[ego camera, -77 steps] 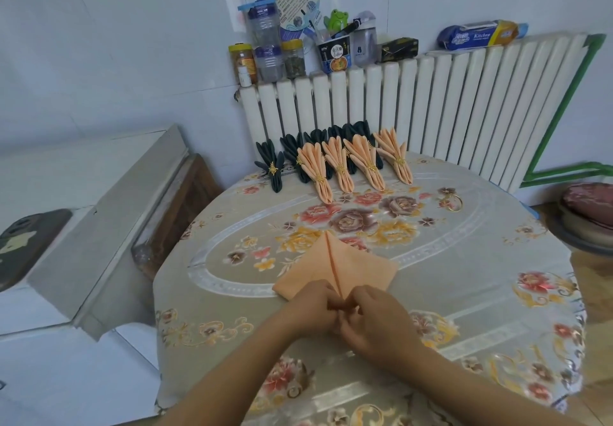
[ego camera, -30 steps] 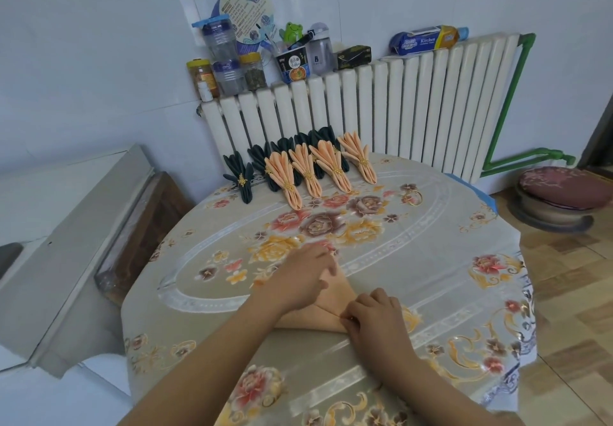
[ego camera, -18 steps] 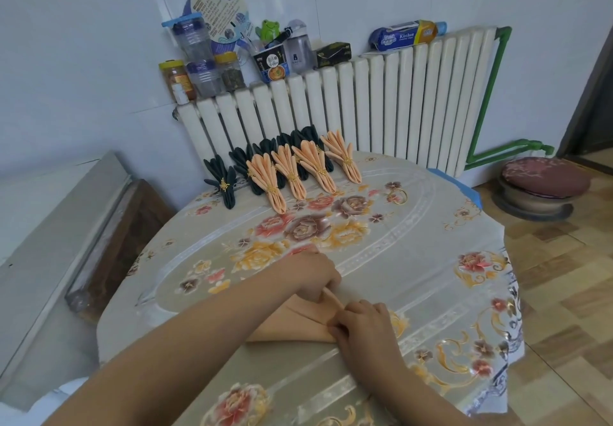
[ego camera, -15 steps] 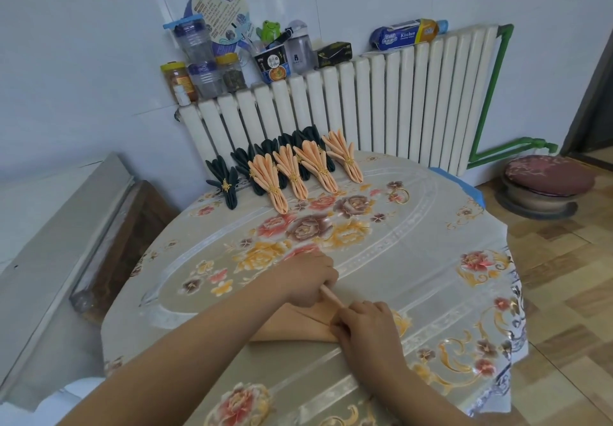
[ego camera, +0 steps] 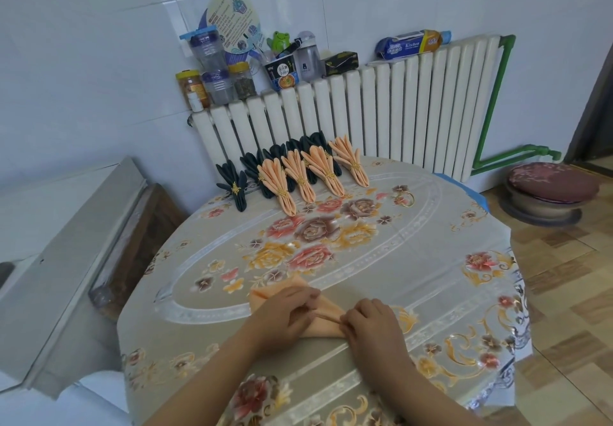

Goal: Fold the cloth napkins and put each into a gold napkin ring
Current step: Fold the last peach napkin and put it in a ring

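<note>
Napkin [ego camera: 326, 318] pleat, seemingly newly pinched

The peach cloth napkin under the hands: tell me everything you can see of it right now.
The peach cloth napkin is plain, matte woven-looking fabric, lying flat on the floral tablecloth near the table's front edge. It is partly folded, with a pointed corner toward the far left and a narrow raised pleat between the hands. The left hand rests on it, fingers curled at the pleat; the right hand pinches the pleat's right end. No ring on it yet.
</note>
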Motion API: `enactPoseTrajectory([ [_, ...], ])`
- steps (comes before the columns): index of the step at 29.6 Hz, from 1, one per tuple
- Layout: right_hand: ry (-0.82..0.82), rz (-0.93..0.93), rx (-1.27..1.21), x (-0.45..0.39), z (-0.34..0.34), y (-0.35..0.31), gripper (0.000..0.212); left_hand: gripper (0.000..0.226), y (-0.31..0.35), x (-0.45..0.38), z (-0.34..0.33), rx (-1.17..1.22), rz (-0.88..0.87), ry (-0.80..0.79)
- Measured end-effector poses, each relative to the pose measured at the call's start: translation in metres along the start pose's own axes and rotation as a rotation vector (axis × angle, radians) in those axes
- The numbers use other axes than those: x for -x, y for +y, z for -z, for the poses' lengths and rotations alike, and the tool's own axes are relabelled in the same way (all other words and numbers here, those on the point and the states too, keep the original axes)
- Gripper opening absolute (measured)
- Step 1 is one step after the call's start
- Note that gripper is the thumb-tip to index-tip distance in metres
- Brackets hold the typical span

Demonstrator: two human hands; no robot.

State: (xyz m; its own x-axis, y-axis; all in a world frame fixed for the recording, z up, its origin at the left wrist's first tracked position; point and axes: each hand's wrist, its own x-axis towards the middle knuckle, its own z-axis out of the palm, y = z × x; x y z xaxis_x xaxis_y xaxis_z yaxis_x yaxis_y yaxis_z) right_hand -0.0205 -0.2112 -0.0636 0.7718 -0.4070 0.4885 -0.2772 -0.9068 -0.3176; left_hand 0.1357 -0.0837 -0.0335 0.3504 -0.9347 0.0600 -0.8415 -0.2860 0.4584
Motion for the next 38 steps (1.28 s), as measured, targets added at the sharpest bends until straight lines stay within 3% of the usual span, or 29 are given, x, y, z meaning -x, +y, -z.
enactPoseTrajectory([
  [3,-0.089,0.065,0.084,-0.001,0.002,-0.002,0.013,0.038,-0.001,-0.001,0.007,0.049,0.050,-0.030],
  [8,-0.248,0.085,0.165,-0.016,0.017,-0.004,0.022,0.014,0.005,-0.028,0.026,-0.054,0.025,-0.195],
  [10,-0.325,0.073,0.163,-0.028,0.025,-0.008,0.030,0.015,0.014,-0.041,0.033,-0.174,0.005,-0.277],
  [12,-0.409,0.045,0.119,-0.041,0.031,-0.009,0.021,0.018,0.024,-0.053,0.035,-0.299,0.004,-0.357],
  [15,-0.660,-0.072,-0.003,-0.058,0.033,-0.011,0.015,0.023,0.036,-0.066,0.037,-0.447,0.007,-0.495],
  [20,-0.816,-0.130,-0.003,-0.071,0.029,-0.013,0.038,0.046,0.043,-0.076,0.044,-0.401,0.115,-0.597],
  [23,-0.904,-0.091,0.071,-0.076,0.028,-0.013,0.022,0.047,0.047,-0.079,0.045,-0.500,0.112,-0.695],
  [27,-0.855,-0.044,0.036,-0.069,0.030,-0.009,0.018,0.036,0.054,-0.072,0.047,-0.564,0.065,-0.686],
  [30,-0.812,-0.022,0.020,-0.062,0.030,-0.010,0.013,0.013,0.057,-0.059,0.048,-0.612,0.031,-0.597],
  [31,-0.798,0.006,0.044,-0.059,0.030,-0.011,0.010,0.016,0.058,-0.053,0.047,-0.644,0.032,-0.570],
  [33,-0.740,0.044,0.067,-0.055,0.030,-0.012,0.023,0.021,0.062,-0.044,0.046,-0.744,0.015,-0.502],
  [35,-0.551,0.134,0.096,-0.050,0.031,-0.011,0.015,0.012,0.071,-0.032,0.049,-0.829,-0.026,-0.387],
  [38,-0.310,0.265,0.146,-0.035,0.029,-0.005,0.037,0.008,0.084,-0.008,0.042,-0.932,0.017,-0.322],
])
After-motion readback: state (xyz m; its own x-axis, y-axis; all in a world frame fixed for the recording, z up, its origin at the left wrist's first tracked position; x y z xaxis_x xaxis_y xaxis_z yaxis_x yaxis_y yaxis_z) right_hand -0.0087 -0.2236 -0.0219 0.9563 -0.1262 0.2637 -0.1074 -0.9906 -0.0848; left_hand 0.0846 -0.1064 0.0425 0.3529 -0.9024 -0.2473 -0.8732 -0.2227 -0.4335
